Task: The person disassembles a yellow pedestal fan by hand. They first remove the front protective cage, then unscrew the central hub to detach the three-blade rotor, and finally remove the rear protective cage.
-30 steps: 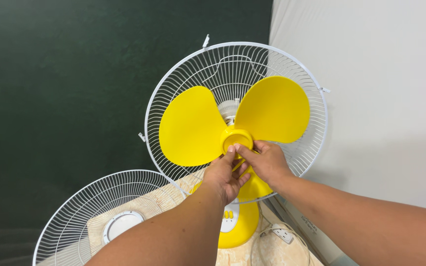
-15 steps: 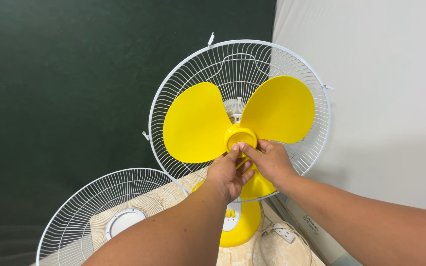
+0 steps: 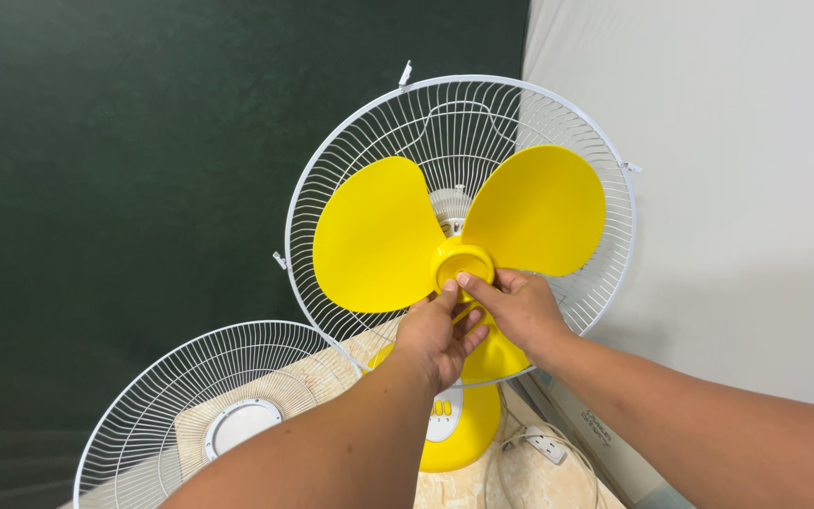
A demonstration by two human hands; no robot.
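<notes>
A yellow three-bladed fan blade [image 3: 379,236] sits in front of the white wire rear guard [image 3: 454,113] of a yellow desk fan. Its round hub [image 3: 463,266] faces me. My left hand [image 3: 437,337] reaches up from below, with the fingertips pressed on the hub's lower rim. My right hand [image 3: 515,306] grips the hub's lower right edge and covers part of the bottom blade. The fan's yellow base [image 3: 463,429] with its buttons shows under my hands.
The detached white front guard [image 3: 209,405] lies on the beige marble-patterned tabletop [image 3: 463,490] at lower left. A white power strip [image 3: 544,443] and cable lie at right of the base. A dark green wall stands behind, a white wall at right.
The view has shifted slightly, so the fan sits a little further right in frame. Both hands stay on the hub and the blade has turned only a touch.
</notes>
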